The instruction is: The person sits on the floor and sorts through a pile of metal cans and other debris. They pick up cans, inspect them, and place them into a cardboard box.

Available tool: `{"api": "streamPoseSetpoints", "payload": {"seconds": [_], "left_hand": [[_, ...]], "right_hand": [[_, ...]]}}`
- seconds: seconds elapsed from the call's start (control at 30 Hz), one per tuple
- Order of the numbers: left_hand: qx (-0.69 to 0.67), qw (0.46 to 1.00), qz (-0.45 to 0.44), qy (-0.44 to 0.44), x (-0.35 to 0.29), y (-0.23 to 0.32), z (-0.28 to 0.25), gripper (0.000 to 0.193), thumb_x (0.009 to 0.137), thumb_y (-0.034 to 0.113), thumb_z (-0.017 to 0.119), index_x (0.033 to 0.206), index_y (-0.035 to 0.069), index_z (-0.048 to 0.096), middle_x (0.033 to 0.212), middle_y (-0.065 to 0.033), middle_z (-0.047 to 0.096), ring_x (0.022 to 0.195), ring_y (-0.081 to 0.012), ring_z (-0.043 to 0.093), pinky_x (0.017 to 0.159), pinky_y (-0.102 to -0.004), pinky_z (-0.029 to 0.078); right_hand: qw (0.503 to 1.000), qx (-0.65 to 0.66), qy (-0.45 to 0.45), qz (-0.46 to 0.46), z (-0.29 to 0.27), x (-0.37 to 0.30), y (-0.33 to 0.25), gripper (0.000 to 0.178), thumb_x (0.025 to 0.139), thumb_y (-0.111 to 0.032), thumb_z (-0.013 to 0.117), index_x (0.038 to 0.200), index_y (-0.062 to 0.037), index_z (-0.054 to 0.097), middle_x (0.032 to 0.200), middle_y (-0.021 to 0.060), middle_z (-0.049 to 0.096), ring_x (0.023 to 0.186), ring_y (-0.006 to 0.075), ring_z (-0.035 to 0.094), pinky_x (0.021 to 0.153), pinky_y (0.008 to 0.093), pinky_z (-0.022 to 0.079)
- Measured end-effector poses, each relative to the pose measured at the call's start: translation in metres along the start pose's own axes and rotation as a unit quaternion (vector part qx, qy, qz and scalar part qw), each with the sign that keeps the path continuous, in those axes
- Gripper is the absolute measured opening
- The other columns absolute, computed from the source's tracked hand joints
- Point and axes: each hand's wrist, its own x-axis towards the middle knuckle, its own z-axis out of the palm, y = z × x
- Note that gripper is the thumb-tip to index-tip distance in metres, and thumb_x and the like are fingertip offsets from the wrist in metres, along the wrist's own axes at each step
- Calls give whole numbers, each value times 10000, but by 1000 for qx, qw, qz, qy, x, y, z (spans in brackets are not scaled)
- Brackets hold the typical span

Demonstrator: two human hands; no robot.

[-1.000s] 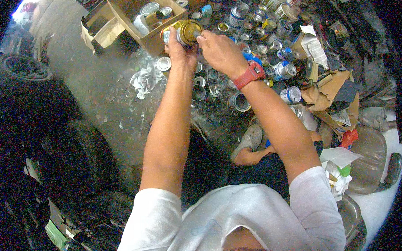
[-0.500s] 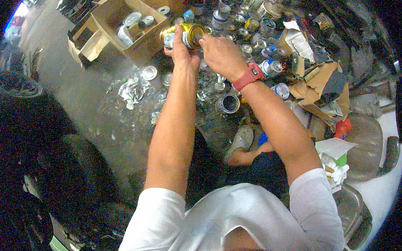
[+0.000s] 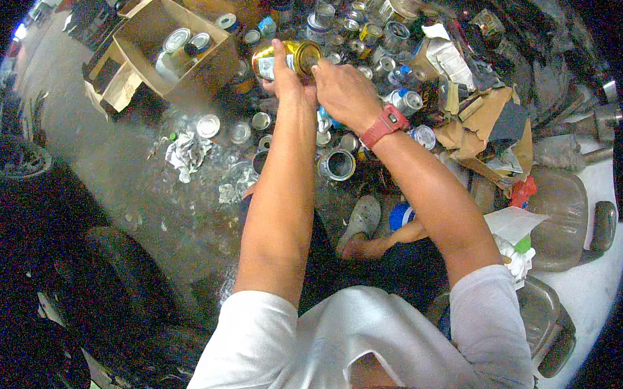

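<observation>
A gold-yellow metal can (image 3: 300,50) with a pale label lies tilted on its side in my left hand (image 3: 289,83). My left fingers are wrapped round its body, thumb across the label, and its round lid end points to the right. My right hand (image 3: 345,92), with a red watch (image 3: 385,125) on the wrist, is closed against the lid's rim. Whatever its fingers may hold is hidden. Below the hands, an open can (image 3: 338,165) with a dark inside stands on the floor among other cans and loose lids.
A cardboard box (image 3: 205,72) with cans inside stands at the far left. Several cans and jars crowd the far right beside torn cardboard (image 3: 493,127). Crumpled paper (image 3: 188,157) and a round lid (image 3: 208,125) lie on the floor. A grey clog (image 3: 361,217) and brown chairs (image 3: 552,219) are nearer.
The view has shifted, so the box and floor cans appear farther left. Both hands stay on the gold can, whose lid end is tipped slightly more into view.
</observation>
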Motion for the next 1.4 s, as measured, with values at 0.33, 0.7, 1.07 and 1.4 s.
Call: {"api": "streamPoseSetpoints", "payload": {"seconds": [0.33,0.7,1.07,1.4], "left_hand": [[27,999,-35,-20,11,-24,-5,1192,788,359,905,1560,65,47,1263,-238,580,910,-356,699,717,-494,650],[-18,998,6,60,44,-79,-20,1162,752,310,932,1538,26,126,1340,-229,527,1016,-348,679,787,-472,647],[-34,998,-4,58,77,-85,-43,1143,761,215,928,1554,117,110,1425,-190,480,1164,-347,624,882,-519,625],[-15,999,-48,3,58,-65,-30,1211,742,320,944,1575,151,82,1440,-167,467,1132,-344,641,848,-519,635]], "right_hand": [[998,-47,-39,8,-19,5,1,291,953,-270,601,957,15,655,812,277,714,790,459,721,724,567,579],[985,-58,-162,1,-9,29,51,320,937,-232,588,972,57,721,925,298,725,886,455,730,832,548,581],[992,-24,-121,36,-23,8,45,329,1027,-247,480,977,19,666,933,291,714,896,494,694,810,592,549],[996,-4,-82,28,-15,10,69,373,1065,-282,431,965,14,635,951,311,691,923,516,660,822,613,508]]}}
